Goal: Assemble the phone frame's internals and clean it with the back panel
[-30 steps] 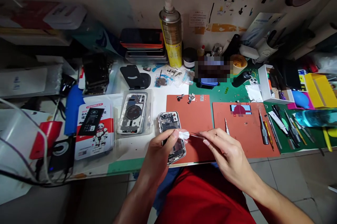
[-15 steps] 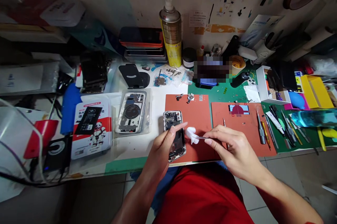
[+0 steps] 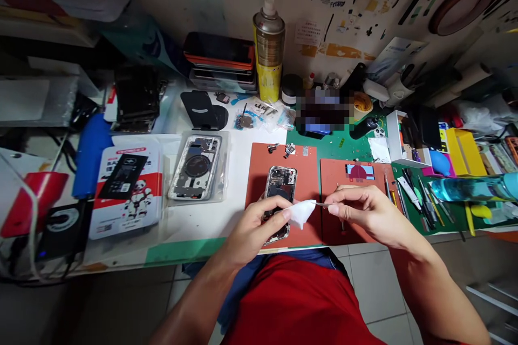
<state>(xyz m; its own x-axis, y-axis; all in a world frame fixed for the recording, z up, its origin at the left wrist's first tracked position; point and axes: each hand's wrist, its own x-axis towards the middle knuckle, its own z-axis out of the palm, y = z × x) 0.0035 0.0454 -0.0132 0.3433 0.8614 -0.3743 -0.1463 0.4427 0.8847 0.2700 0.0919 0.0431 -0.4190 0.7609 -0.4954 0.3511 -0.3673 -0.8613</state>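
Note:
My left hand pinches one side of a small white wipe between thumb and fingers. In my right hand is a thin pair of tweezers, whose tip meets the wipe's upper right corner. The wipe is stretched between the two, above an opened phone with its inner parts bare. That phone lies on an orange mat, partly hidden by my left hand. Small metal phone parts sit at the mat's far edge.
Left of the mat lies a phone back housing on a clear tray. A battery rests on a white-and-red box. A spray can stands behind. Pens and tools lie right, near a blue bottle.
My left thumb and fingers have closed on the wipe, which was crumpled at the tweezers' tip and is now spread out. My right hand has moved slightly right; the view has shifted.

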